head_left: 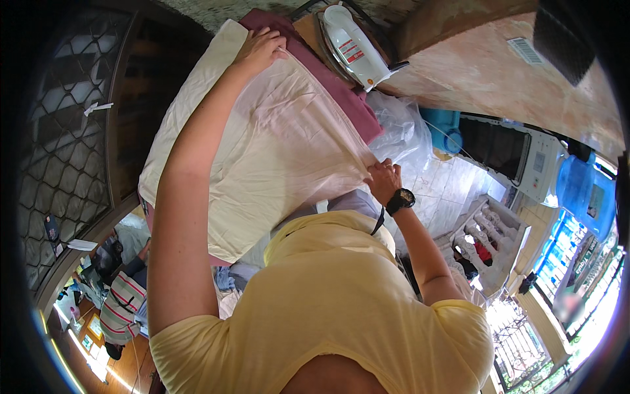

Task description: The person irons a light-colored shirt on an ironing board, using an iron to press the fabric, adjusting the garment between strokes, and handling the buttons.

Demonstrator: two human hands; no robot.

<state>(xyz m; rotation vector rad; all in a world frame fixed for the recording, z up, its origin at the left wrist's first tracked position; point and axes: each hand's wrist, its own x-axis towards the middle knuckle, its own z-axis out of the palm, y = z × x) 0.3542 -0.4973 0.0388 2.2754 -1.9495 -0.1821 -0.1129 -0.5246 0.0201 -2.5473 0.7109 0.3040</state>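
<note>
A wide cream cloth [262, 144] is spread over a maroon cloth [341, 92], whose edge shows beyond it. My left hand [262, 51] reaches to the far end, its fingers curled on the cream cloth's far edge. Nearer my body, my right hand [384, 180] is closed on the same cloth at its right corner, a black watch on the wrist. Between the two hands the cloth's right edge runs fairly straight, while shallow wrinkles cross its middle. A white clothes iron [351, 49] lies past the maroon cloth, to the right of my left hand.
Clear plastic sheeting [400, 128] bunches right of the cloth, near a blue container [446, 131]. A white microwave-like appliance [535, 164] and a white baluster rack [489, 243] stand farther right. Left is a metal lattice door [69, 125]; a person in striped clothing [121, 305] is at lower left.
</note>
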